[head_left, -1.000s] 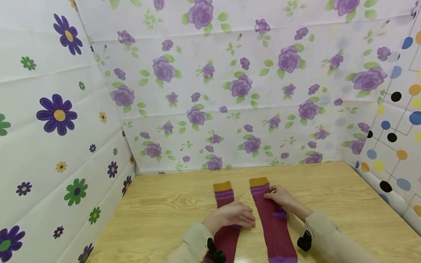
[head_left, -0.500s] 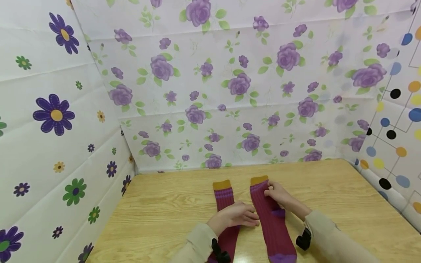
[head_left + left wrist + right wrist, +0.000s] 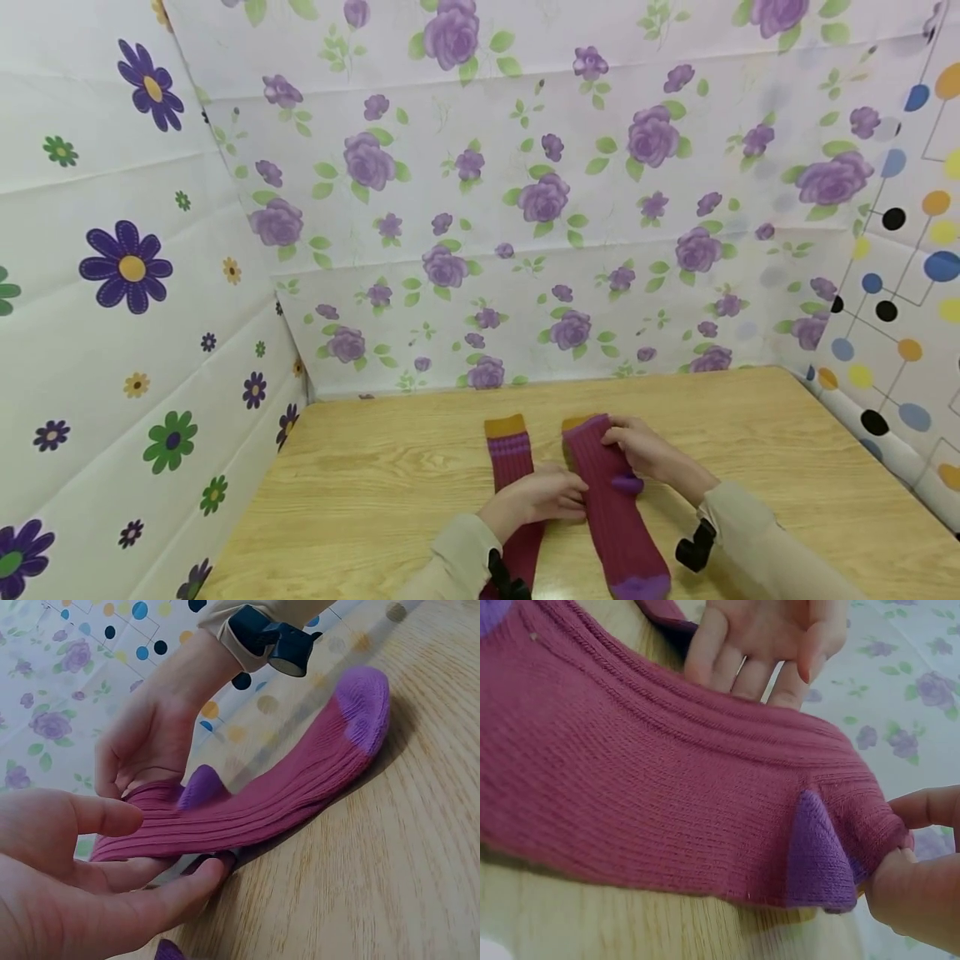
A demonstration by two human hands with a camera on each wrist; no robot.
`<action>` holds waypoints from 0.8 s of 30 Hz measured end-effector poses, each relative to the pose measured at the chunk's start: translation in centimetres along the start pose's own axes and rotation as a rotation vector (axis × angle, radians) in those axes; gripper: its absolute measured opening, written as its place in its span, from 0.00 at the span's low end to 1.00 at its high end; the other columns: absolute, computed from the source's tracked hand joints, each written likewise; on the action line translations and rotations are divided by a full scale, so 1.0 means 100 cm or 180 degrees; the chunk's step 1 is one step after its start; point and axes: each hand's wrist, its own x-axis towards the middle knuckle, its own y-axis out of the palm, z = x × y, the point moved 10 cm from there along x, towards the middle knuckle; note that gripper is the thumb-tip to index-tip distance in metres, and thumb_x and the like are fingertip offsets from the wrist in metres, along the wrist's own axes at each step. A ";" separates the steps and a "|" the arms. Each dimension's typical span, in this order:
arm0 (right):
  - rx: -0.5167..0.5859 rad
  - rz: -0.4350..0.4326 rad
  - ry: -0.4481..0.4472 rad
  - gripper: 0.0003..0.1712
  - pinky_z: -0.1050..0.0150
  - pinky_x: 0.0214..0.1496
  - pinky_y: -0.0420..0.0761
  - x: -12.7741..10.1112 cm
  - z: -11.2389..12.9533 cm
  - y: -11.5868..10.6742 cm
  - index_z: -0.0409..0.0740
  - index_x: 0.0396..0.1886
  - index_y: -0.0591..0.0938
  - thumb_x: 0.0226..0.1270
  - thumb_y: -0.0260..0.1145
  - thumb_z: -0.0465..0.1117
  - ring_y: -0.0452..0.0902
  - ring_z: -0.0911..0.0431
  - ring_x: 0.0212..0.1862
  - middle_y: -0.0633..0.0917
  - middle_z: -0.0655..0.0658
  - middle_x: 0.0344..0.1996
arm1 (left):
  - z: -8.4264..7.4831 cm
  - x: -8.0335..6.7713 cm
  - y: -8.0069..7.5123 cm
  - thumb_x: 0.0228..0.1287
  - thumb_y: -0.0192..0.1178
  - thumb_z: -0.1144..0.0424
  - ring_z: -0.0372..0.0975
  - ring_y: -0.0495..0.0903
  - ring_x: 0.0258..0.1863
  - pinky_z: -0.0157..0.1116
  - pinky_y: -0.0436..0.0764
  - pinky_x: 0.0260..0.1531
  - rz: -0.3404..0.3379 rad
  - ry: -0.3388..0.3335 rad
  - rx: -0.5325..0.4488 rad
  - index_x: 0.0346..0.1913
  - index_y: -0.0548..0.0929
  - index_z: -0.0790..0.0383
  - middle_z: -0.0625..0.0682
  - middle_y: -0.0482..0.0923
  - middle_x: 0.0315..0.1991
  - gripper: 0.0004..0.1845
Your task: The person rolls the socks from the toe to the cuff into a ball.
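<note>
Two maroon socks with mustard cuffs and purple toes lie side by side on the wooden table point(image 3: 375, 483). The left sock point(image 3: 510, 462) lies flat. My right hand point(image 3: 645, 454) pinches the right sock point(image 3: 618, 525) near its purple heel point(image 3: 817, 855) and holds that upper part raised off the table. My left hand point(image 3: 540, 496) is at the sock's left edge. Its straight fingers point(image 3: 172, 892) reach under the fabric, and the thumb point(image 3: 105, 814) sits just above it. The right sock point(image 3: 300, 787) stretches away to its purple toe point(image 3: 364, 705), which rests on the wood.
Flower-patterned sheets wall the table at the left point(image 3: 135, 333) and back point(image 3: 540, 250), and a dotted sheet point(image 3: 900, 333) stands at the right. Bare wood lies to either side of the socks.
My right hand has lifted the right sock's cuff end off the table and drawn it back towards me. My left hand has slid right from the left sock to the right sock's edge.
</note>
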 end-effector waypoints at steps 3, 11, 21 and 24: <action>0.0136 0.0067 0.0011 0.46 0.55 0.62 0.71 0.002 0.001 0.003 0.29 0.75 0.36 0.68 0.53 0.34 0.56 0.37 0.71 0.53 0.24 0.72 | 0.003 0.000 0.004 0.67 0.52 0.69 0.70 0.58 0.66 0.57 0.71 0.61 0.0082 -0.0095 0.0068 0.71 0.47 0.82 0.85 0.52 0.65 0.37; 0.0466 0.0203 -0.0113 0.42 0.63 0.52 0.77 0.003 0.006 0.006 0.35 0.77 0.40 0.73 0.51 0.37 0.75 0.56 0.55 0.75 0.41 0.59 | 0.010 -0.002 0.009 0.68 0.54 0.65 0.76 0.52 0.65 0.62 0.70 0.58 0.0165 -0.0336 0.0047 0.73 0.40 0.77 0.84 0.45 0.68 0.42; 0.1005 0.0058 0.0046 0.46 0.64 0.55 0.74 0.005 0.004 0.001 0.46 0.76 0.26 0.76 0.46 0.43 0.69 0.57 0.57 0.49 0.34 0.74 | 0.015 -0.002 0.010 0.66 0.57 0.63 0.47 0.84 0.44 0.50 0.81 0.50 0.0268 -0.0401 0.0321 0.36 0.79 0.59 0.48 0.80 0.28 0.03; 0.1179 0.0079 0.0045 0.41 0.65 0.53 0.76 0.006 0.004 0.000 0.47 0.77 0.32 0.77 0.45 0.43 0.72 0.58 0.53 0.61 0.38 0.68 | 0.015 -0.003 0.011 0.65 0.58 0.63 0.41 0.84 0.37 0.46 0.82 0.47 0.0279 -0.0413 0.0389 0.31 0.82 0.56 0.49 0.83 0.30 0.05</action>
